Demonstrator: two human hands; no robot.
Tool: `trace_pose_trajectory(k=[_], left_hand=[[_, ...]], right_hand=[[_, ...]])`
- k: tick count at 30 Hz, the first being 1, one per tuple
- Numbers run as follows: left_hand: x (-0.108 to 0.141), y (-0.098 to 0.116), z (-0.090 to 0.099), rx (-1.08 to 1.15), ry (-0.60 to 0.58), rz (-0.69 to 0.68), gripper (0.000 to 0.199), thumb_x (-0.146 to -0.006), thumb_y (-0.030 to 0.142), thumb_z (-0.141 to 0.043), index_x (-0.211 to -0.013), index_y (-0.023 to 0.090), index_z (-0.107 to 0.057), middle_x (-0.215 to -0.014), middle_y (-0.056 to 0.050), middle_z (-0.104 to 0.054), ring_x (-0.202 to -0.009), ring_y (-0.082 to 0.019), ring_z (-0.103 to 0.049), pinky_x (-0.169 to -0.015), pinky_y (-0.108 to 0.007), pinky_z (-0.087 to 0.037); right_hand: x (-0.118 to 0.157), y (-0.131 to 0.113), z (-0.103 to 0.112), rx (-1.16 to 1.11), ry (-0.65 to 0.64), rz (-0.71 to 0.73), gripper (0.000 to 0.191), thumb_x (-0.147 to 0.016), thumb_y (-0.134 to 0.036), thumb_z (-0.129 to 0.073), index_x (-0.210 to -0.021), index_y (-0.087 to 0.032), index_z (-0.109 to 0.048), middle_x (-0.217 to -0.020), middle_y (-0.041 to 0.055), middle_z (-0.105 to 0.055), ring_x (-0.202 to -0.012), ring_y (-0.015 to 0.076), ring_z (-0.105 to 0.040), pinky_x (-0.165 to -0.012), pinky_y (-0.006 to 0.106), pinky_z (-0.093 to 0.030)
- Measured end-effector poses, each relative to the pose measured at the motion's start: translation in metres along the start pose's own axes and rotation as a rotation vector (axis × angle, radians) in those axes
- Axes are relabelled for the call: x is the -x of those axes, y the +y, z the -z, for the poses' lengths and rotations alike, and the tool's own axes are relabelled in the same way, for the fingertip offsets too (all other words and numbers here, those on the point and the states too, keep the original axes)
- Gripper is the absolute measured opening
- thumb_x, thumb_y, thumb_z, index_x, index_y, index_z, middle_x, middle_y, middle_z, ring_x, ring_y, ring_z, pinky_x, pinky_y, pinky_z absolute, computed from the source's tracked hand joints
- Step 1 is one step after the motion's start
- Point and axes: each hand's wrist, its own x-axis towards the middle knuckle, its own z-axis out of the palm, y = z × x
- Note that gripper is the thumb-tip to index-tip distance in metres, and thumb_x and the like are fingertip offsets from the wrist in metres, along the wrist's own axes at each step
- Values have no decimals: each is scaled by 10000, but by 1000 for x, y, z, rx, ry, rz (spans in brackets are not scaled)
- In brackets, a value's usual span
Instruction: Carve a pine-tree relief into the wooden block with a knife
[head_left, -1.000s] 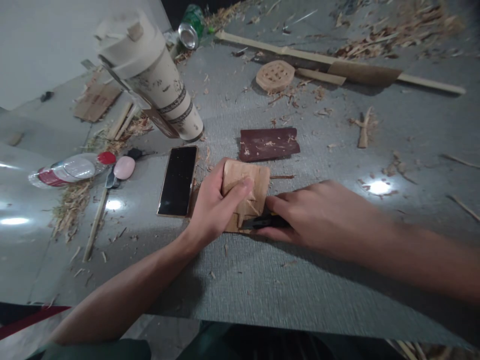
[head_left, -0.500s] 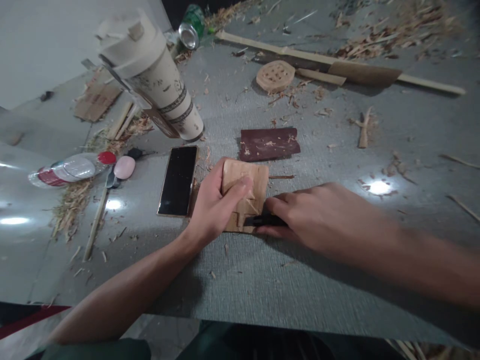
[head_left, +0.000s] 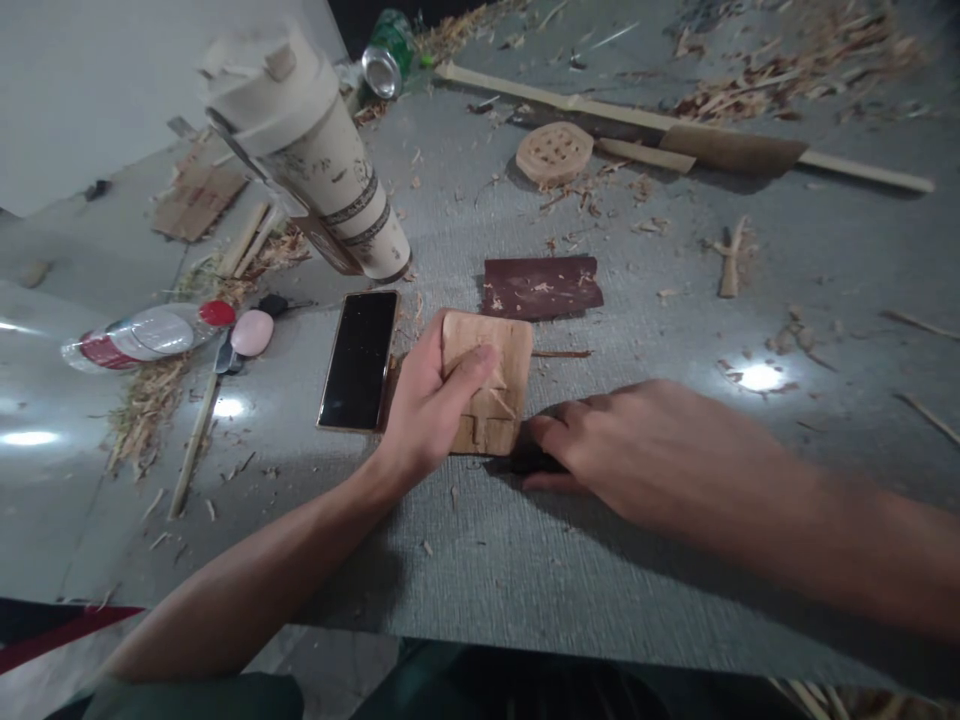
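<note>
A small squarish block of wood [head_left: 517,355] with rounded corners and cut grooves is gripped in my left hand [head_left: 431,400]. The thumb presses on its top face. Grooves and a raised sliver show near its lower half. My right hand [head_left: 600,440] is closed around a black-handled tool [head_left: 536,452], just off the block's lower right corner. The tool's working end is dark and blurred, so its kind cannot be made out. Beyond the block lies a dark red-brown sheet [head_left: 541,288] with wood chips on it. A phone [head_left: 358,360] lies left of my left hand.
A tall cream tumbler [head_left: 337,170] stands at the back left, near a plastic bottle [head_left: 150,338] and a green can [head_left: 386,60]. Further back are a round carved wooden piece [head_left: 553,153] and a long wooden strip [head_left: 570,103]. Shavings [head_left: 825,70] litter the table.
The black-handled tool has come off the block's lower face, down and slightly right. The block has tipped, with its lower grooves showing more fully. My left hand keeps its hold.
</note>
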Motion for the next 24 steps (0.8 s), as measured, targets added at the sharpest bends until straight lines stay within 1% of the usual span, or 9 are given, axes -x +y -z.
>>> trace_pose_trajectory(k=[4, 7, 9, 11, 13, 15, 17, 20, 24], left_hand=[[0, 1, 0, 1, 4, -2, 259, -1058, 479, -764, -1007, 249, -657, -958, -23, -712, -909, -234, -682, -833, -370, -600], [1, 2, 0, -11, 4, 2, 278, -1060, 502, -760, -1010, 251, -655, -964, -27, -709, -926, -245, -692, -843, -380, -608], [1, 2, 1, -13, 4, 8, 275, -1062, 505, -759, -1019, 253, -657, -973, -27, -711, -937, -250, -697, -849, -385, -611], [2, 1, 1, -12, -1, 3, 267, -1065, 502, -759, -1027, 256, -661, -975, -25, -712, -933, -249, -697, -850, -386, -610], [1, 1, 1, -11, -4, -5, 254, -1068, 491, -755, -1026, 257, -666, -974, -24, -715, -925, -247, -695, -847, -385, -608], [1, 1, 1, -8, 0, -7, 245, -1066, 476, -755, -1008, 256, -664, -967, -26, -720, -914, -244, -693, -836, -382, -608], [0, 1, 1, -7, 2, -1, 243, -1058, 463, -762, -991, 253, -660, -961, -26, -726, -907, -241, -693, -827, -379, -608], [0, 0, 0, -2, 11, 1, 226, -1057, 452, -758, -1013, 249, -669, -975, -26, -734, -922, -241, -699, -840, -378, -610], [0, -1, 1, 3, 10, -11, 189, -1062, 421, -752, -1023, 252, -678, -982, -21, -735, -930, -238, -700, -859, -383, -610]], right_hand=[[0, 1, 0, -28, -13, -6, 353, -1112, -558, -685, -982, -232, -718, -732, 3, -759, -518, 198, -660, -515, 370, -144], [-1, 1, 0, -32, -35, -56, 412, -1134, -600, -623, -986, -226, -713, -750, 19, -766, -527, 207, -673, -515, 364, -158], [-1, 0, -1, -17, -16, -114, 467, -1158, -624, -550, -995, -216, -710, -726, 30, -751, -510, 205, -651, -514, 360, -154], [-1, -2, -3, -3, 28, -161, 526, -1175, -649, -475, -1007, -211, -712, -674, 27, -717, -477, 191, -602, -510, 359, -143], [0, -5, -5, 3, 62, -182, 554, -1178, -664, -447, -1008, -211, -717, -634, 18, -684, -463, 180, -568, -505, 358, -141], [1, -8, -6, 11, 58, -175, 530, -1171, -654, -480, -997, -214, -718, -647, 23, -693, -470, 179, -575, -500, 360, -142], [1, -11, -5, 23, 37, -143, 480, -1166, -617, -527, -987, -215, -717, -693, 38, -729, -492, 189, -611, -501, 364, -142], [1, -14, -2, 27, 14, -100, 426, -1166, -560, -560, -967, -216, -713, -734, 48, -758, -515, 204, -657, -502, 367, -141], [-2, -13, 0, 5, -39, -104, 399, -1150, -561, -601, -982, -217, -714, -752, 42, -774, -519, 210, -681, -491, 368, -149]])
